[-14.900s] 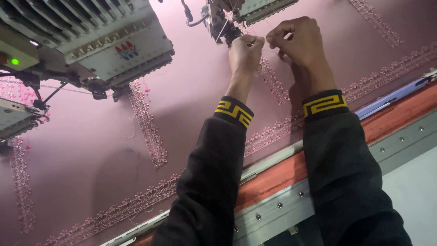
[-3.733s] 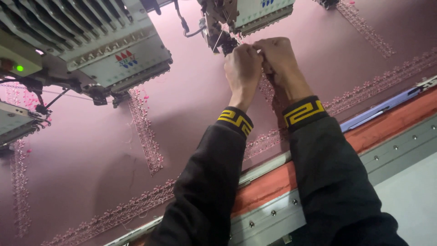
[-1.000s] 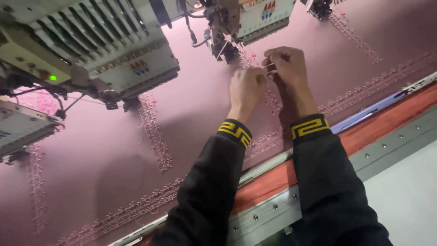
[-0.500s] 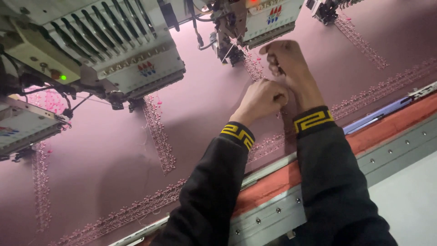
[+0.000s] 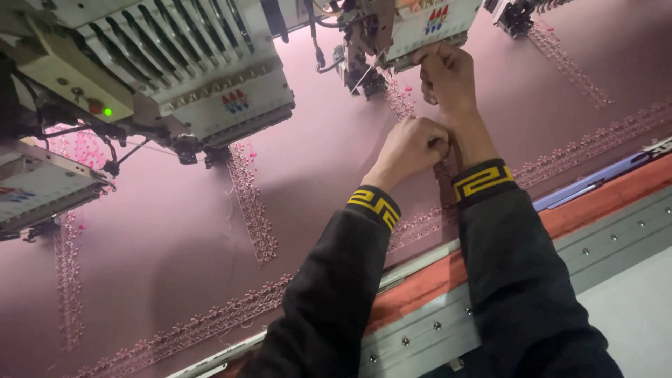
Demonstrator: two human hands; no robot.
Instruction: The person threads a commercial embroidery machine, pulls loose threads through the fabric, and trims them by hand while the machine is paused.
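We see the embroidery head [image 5: 402, 31], a pale boxy unit with a small coloured emblem and a dark needle assembly at its lower left, hanging over the stretched pink fabric [image 5: 315, 161] near the frame's top. Our right hand [image 5: 446, 73] reaches up to its lower edge, fingers curled tight; what they pinch, we cannot tell. Our left hand [image 5: 413, 145] is a closed fist just below, touching the right wrist. Beaded embroidery strips [image 5: 250, 210] run across the cloth. A larger machine head [image 5: 189, 70] sits to the left.
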